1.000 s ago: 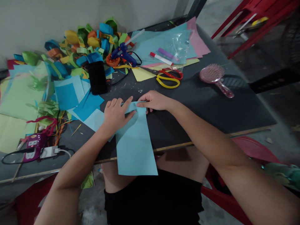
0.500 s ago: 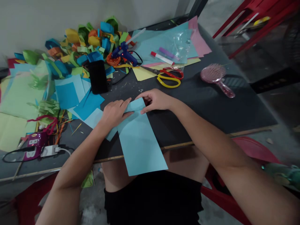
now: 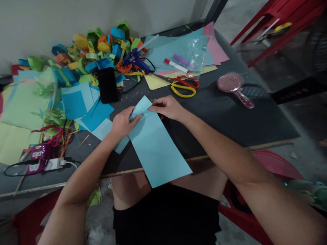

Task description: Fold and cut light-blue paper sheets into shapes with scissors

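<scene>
A long sheet of light blue paper (image 3: 160,146) lies slantwise over the table's front edge, its near end hanging above my lap. Its far end is bent over in a flap. My left hand (image 3: 124,121) grips the left side of that flap, thumb on top of the paper. At the right corner, my right hand (image 3: 168,108) pinches the paper between thumb and fingers. Another light blue piece (image 3: 121,145) lies partly under my left wrist. Beyond my hands are scissors (image 3: 184,89) with red and yellow handles.
Blue paper squares (image 3: 74,104) and a black phone-like object (image 3: 107,85) lie left of centre. Behind them are a blue glue gun (image 3: 136,60) and a heap of coloured paper pieces (image 3: 84,51). A pink hairbrush (image 3: 233,85) rests at right; a purple power socket (image 3: 39,158) sits at left.
The sheet has turned, its near end swinging to the right. Its folded far end now rises into a pointed corner, and my right hand has shifted its pinch along the flap.
</scene>
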`<action>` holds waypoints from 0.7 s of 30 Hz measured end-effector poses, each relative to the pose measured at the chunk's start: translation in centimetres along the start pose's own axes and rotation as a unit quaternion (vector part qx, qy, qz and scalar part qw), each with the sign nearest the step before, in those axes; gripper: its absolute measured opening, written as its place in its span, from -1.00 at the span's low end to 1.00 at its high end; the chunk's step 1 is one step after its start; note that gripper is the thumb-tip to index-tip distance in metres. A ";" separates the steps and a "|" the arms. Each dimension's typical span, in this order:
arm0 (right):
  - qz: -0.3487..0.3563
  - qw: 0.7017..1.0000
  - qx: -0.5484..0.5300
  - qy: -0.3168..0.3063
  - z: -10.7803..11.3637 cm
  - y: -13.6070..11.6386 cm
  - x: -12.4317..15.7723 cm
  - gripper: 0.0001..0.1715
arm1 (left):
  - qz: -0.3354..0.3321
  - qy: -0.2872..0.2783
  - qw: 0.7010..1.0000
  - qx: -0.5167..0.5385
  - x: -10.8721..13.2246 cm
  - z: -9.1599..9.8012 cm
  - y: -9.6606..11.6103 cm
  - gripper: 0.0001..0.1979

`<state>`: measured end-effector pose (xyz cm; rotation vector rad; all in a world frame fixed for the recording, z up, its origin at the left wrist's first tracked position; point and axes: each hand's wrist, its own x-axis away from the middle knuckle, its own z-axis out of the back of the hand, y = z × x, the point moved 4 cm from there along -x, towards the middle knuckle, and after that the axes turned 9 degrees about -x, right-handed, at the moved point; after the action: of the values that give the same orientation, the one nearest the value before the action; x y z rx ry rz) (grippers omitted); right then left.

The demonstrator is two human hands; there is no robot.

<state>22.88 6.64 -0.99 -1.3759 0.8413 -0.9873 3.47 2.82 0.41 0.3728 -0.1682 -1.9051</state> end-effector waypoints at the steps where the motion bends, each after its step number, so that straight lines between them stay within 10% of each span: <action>1: 0.006 1.000 -0.002 0.006 -0.1 0.0 0.0 -0.51 | -0.001 -0.004 1.000 0.001 0.0 -0.1 0.1 -0.52; 13: 0.031 0.999 -0.004 0.044 0.2 0.2 -0.3 -0.57 | 0.210 0.041 0.964 -0.158 0.6 2.9 -2.9 -0.42; 21: 0.060 0.998 0.015 0.029 0.0 0.0 0.0 -0.54 | 0.094 0.149 0.977 -0.121 0.5 4.7 -2.2 -0.54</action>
<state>22.89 6.67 -1.02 -1.2607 0.9378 -0.9461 -0.15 2.88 4.09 0.4557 0.2194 -1.6389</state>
